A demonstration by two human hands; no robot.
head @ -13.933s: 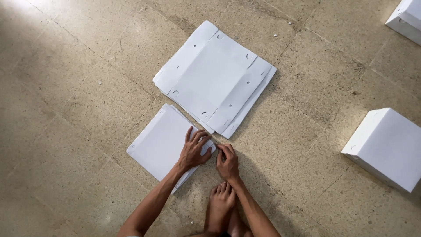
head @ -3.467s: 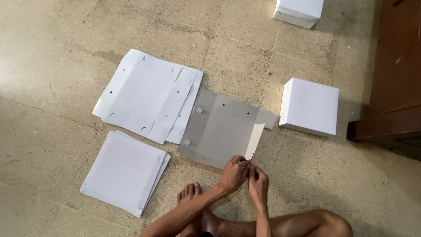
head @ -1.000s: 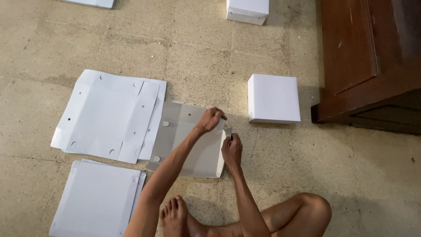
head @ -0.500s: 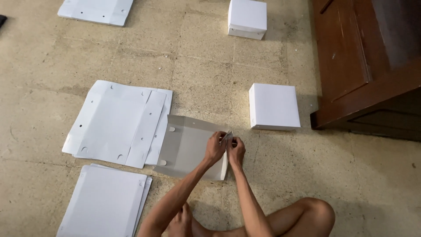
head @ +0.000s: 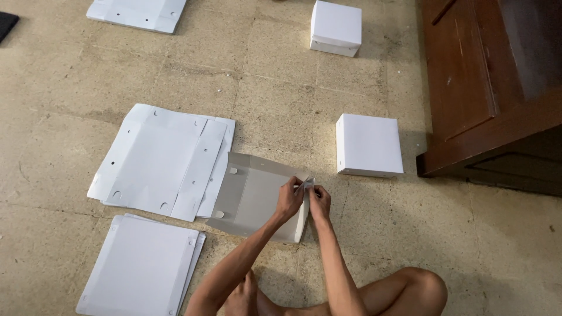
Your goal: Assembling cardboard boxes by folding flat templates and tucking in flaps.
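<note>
Here, nearest to me, my bent knee [head: 418,287] and one foot [head: 243,298] rest on the stone floor [head: 304,99]. At about eight o'clock from my hands lies a stack of flat white sheets [head: 137,266]. Both forearms reach up toward the middle, where a grey cardboard blank [head: 252,193] lies flat on the floor with its right edge flap [head: 302,213] turned up.

My left hand [head: 290,198] is closed in a pinch on the top corner of that flap, fingers curled in tight. My right hand [head: 319,202] sits just beside it, touching it, and pinches the same corner from the other side, so both hands hold the cardboard at one small point.

At nine o'clock from the hands, touching the grey blank's left edge, lies a pile of unfolded white blanks [head: 161,161] with small holes. At two o'clock, near but apart, stands a finished white box [head: 369,145], just beside the foot of a dark wooden cabinet [head: 492,82].

Farther out, at twelve o'clock, stands a second white box [head: 335,26], and at eleven o'clock another flat white blank [head: 137,13] lies by the top edge.
</note>
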